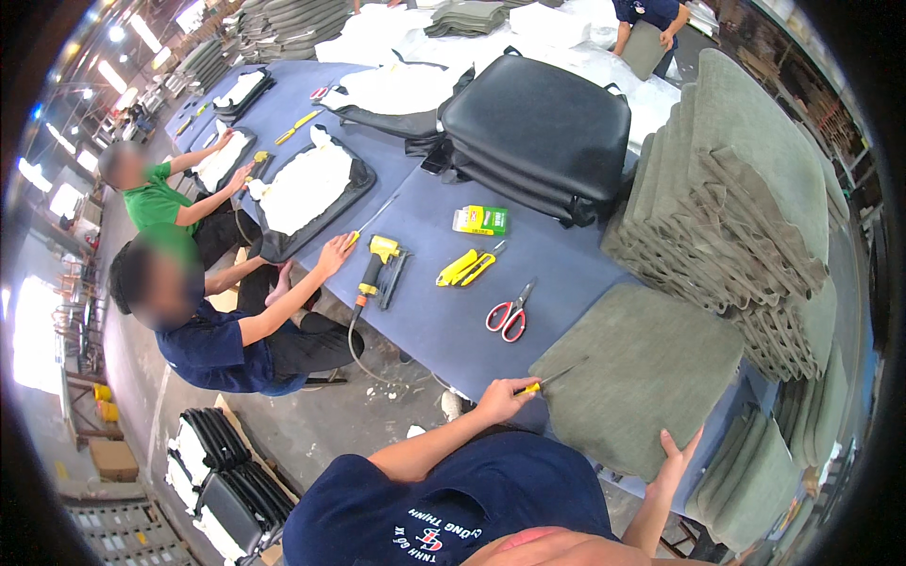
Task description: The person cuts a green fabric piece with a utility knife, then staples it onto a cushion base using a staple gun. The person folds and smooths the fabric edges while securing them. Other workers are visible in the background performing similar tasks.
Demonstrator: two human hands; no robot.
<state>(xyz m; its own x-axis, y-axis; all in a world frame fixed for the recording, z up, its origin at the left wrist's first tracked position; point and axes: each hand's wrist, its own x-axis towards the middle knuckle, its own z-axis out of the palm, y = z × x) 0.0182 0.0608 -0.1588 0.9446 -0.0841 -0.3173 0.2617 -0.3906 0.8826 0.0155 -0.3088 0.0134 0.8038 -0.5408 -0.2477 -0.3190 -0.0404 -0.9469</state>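
Note:
A grey-green fabric seat cushion (646, 377) lies before me at the near edge of the table. My left hand (505, 400) is closed round the yellow handle of a screwdriver (532, 388), its thin metal shaft lying over the cushion's left part. At the cushion's near right edge, my right hand (675, 460) grips with the thumb on top; the other fingers are partly hidden beneath. Beyond the cushion are red-handled scissors (511, 315), yellow cutters (469, 268), a green and yellow box (480, 221) and a yellow and black staple gun (381, 266) with a hose.
Tall stacks of grey-green cushions (727, 189) rise at the right. Black padded seats (538, 123) are piled on the blue table (425, 316). A co-worker in navy (212, 330) sits at the left, holding a yellow-handled tool; another in green (170, 203) sits beyond. Black seats (241, 500) stand on the floor.

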